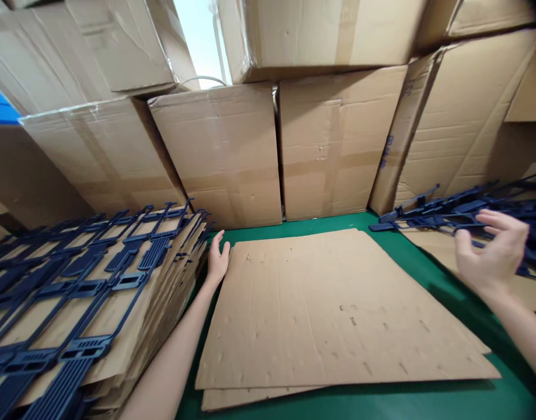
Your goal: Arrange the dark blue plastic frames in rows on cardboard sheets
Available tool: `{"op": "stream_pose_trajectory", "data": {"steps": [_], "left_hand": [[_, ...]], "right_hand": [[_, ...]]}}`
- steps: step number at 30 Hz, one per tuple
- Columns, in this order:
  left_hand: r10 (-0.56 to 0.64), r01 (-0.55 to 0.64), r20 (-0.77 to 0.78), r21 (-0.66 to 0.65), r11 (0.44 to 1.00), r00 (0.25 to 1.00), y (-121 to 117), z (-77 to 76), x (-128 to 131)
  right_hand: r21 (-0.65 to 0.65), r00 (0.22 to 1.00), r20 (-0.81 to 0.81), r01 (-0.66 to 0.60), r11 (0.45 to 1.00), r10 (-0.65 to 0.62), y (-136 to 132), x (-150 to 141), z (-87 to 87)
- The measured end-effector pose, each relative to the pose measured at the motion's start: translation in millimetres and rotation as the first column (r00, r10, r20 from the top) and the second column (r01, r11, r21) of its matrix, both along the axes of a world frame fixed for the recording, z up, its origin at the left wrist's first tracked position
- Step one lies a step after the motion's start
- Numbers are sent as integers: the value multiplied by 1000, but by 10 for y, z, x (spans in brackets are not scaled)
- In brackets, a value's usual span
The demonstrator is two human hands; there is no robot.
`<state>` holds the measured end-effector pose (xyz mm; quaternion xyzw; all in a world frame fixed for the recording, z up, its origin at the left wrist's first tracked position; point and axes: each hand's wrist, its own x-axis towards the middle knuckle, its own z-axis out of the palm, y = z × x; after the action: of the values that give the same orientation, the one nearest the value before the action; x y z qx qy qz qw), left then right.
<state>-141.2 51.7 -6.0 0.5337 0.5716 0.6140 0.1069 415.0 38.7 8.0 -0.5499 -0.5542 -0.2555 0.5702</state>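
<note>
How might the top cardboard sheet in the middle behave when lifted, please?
The top cardboard sheet would probably stay fairly stiff, since it lies flat. It looks thin, so likely light, and may slide, as it lies askew on another sheet.

the green surface (403,402) bears cardboard sheets (312,309) — stacked flat, slightly askew.

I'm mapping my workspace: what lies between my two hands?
In the head view, from left hand to right hand: flat cardboard sheets, a strip of green tabletop, then cardboard under dark blue parts.
</note>
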Motion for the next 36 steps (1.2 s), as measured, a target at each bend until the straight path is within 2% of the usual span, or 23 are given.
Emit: {"op": "stream_pose_trajectory", "data": {"steps": [2, 4, 5, 6, 7, 9, 12, 15, 17, 18, 20, 23, 26, 28, 30, 32, 34, 35, 36], "left_hand": [[-15, 14, -34, -16, 1000, 999, 58, 26, 17], [-41, 36, -61, -68, 997, 997, 113, 5, 36], [-60, 52, -76, -102, 993, 995, 132, -18, 48], [-81, 69, -92, -135, 989, 992, 144, -46, 59], [-100, 82, -105, -161, 983, 989, 150, -74, 69], [-113, 89, -121, -189, 978, 986, 147, -116, 79], [-94, 67, -131, -196, 978, 987, 145, -137, 65], [-79, 53, -134, -187, 981, 988, 174, -146, 44], [-69, 49, -110, -175, 983, 992, 205, -161, 44], [-64, 48, -88, -168, 985, 994, 221, -171, 50], [-54, 48, -32, -150, 987, 998, 244, -190, 69], [-40, 46, 53, -120, 992, 998, 248, -204, 96], [-26, 36, 113, -89, 995, 993, 219, -197, 106], [-17, 27, 131, -76, 997, 991, 191, -185, 107], [-17, 26, 135, -70, 997, 991, 168, -176, 105], [-22, 32, 139, -67, 997, 990, 156, -174, 100], [-20, 29, 154, -59, 998, 988, 152, -179, 94], [-21, 30, 167, -55, 998, 986, 153, -183, 93], [-25, 35, 184, -50, 998, 983, 152, -186, 94]], "right_hand": [[-33, 1000, 4, 23, 999, -23, 52, -21, -71], [-257, 993, 79, -70, 964, 93, 112, -116, -170], [-421, 971, 112, -144, 896, 209, 137, -181, -223], [-601, 926, 104, -232, 765, 363, 156, -248, -276], [-662, 905, 89, -258, 704, 415, 169, -308, -325], [-723, 893, 49, -278, 632, 448, 179, -376, -401], [-747, 877, 68, -271, 607, 476, 206, -320, -405], [-836, 822, 127, -213, 506, 556, 359, -140, -265], [-889, 819, 202, -77, 452, 537, 553, -30, -132], [-891, 826, 260, 5, 454, 500, 667, 1, -73], [-851, 828, 390, 156, 501, 404, 889, 2, 0], [-774, 792, 525, 291, 562, 312, 1099, -115, -28], [-703, 741, 617, 365, 610, 267, 1115, -231, -91], [-670, 720, 643, 365, 646, 260, 1081, -239, -54], [-643, 724, 647, 348, 682, 239, 1064, -190, 75], [-578, 770, 625, 349, 738, 126, 1060, -141, 288], [-411, 857, 508, 324, 852, -81, 1001, -190, 553], [-307, 894, 430, 272, 912, -122, 924, -282, 684], [-192, 928, 359, 178, 965, -100, 808, -430, 800]]}}
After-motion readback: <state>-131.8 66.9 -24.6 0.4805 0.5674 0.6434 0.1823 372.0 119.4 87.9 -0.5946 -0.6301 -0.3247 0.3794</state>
